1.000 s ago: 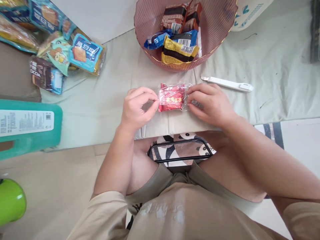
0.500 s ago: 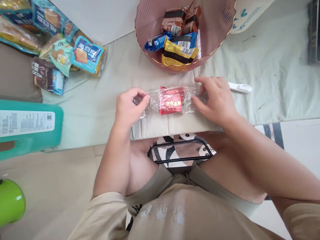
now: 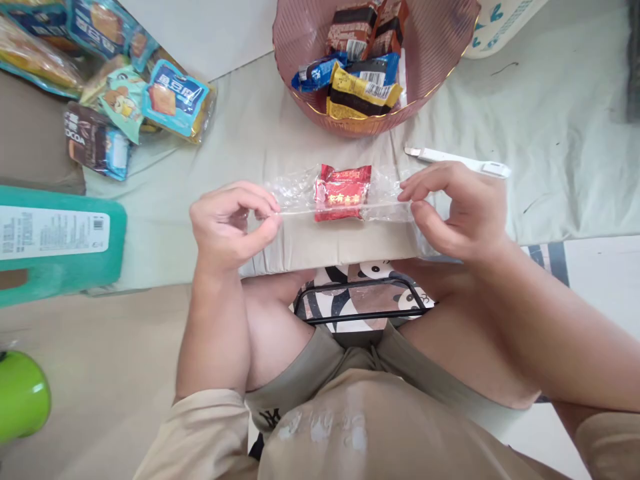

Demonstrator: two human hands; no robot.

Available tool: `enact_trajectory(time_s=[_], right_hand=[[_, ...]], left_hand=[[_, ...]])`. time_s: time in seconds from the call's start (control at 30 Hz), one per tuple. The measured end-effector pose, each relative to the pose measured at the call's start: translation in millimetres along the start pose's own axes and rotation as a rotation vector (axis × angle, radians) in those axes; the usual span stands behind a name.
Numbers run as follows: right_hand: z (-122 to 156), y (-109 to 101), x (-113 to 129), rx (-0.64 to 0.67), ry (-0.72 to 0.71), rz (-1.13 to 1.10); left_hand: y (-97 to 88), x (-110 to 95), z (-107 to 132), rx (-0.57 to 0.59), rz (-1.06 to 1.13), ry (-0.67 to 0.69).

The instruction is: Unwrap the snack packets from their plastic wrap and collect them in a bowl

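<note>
A small red snack packet (image 3: 343, 193) with gold lettering lies on a piece of clear plastic film (image 3: 387, 195) on the covered surface. My left hand (image 3: 234, 223) pinches the film's near edge on the left, thumb against fingertips. On the right, my right hand (image 3: 457, 207) pinches the same edge between thumb and fingers. The edge is stretched into a straight line that crosses the lower part of the packet. Just beyond my right hand lies a white utility knife (image 3: 457, 160), partly behind the fingers.
A pink ribbed bowl (image 3: 435, 80) with several wrapped snacks stands at the back. Bagged snacks (image 3: 175, 99) are heaped at the far left. A teal container (image 3: 117, 237) is at the left edge, above a green object (image 3: 25, 397). A black-framed panda-print item (image 3: 360, 317) sits between my legs.
Both hands have moved apart and slightly nearer to me, drawing the film's near edge taut. More of the utility knife shows now, and the packet's front is smoother to see.
</note>
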State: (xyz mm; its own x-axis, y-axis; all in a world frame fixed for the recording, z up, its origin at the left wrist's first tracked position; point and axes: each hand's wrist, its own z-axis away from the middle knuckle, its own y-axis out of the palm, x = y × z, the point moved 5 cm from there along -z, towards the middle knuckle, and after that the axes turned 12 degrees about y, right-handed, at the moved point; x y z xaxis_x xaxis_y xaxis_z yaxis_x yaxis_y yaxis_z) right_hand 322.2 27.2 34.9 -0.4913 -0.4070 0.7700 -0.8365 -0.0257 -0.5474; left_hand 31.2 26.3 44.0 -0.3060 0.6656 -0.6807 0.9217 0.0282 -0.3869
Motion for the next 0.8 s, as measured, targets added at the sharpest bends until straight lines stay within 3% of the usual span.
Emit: enact_trajectory(time_s=[0.1,0.2,0.33,0.4,0.43,0.5,0.57,0.63,0.73,0.8], right_hand=[[8.8,-7.3,10.0,0.036,-0.075,-0.011],[11.8,-10.3,13.3,0.197,-0.015,0.021],[16.3,3.8,8.6,0.695,0.136,0.013],[19.8,11.7,6.1,0.888,0.184,0.029],[20.7,14.6,5.3,0.935,0.194,0.056],[21.2,18.7,2.7,0.953,0.211,0.174],[21.7,20.5,-0.9,0.924,0.229,0.347],[23.0,20.1,-4.5,0.886,0.249,0.481],[25.0,17.8,-9.2,0.817,0.274,0.52],[25.4,16.3,-12.1,0.746,0.281,0.491]], left_hand=[[-6.5,-14.8,7.0,0.136,0.037,-0.052],[-5.1,-18.5,15.4,0.367,0.101,-0.258],[7.5,-11.2,34.0,0.817,0.174,-0.61],[11.8,-7.2,42.5,0.962,0.18,-0.75],[13.0,-5.4,44.2,0.974,0.167,-0.791],[13.4,-2.0,40.2,0.861,0.078,-0.786],[11.1,-1.5,28.3,0.649,-0.11,-0.644],[11.9,-6.5,16.6,0.51,-0.336,-0.405],[24.8,-8.5,12.0,0.53,-0.527,-0.153],[32.3,-2.8,13.8,0.546,-0.524,-0.134]])
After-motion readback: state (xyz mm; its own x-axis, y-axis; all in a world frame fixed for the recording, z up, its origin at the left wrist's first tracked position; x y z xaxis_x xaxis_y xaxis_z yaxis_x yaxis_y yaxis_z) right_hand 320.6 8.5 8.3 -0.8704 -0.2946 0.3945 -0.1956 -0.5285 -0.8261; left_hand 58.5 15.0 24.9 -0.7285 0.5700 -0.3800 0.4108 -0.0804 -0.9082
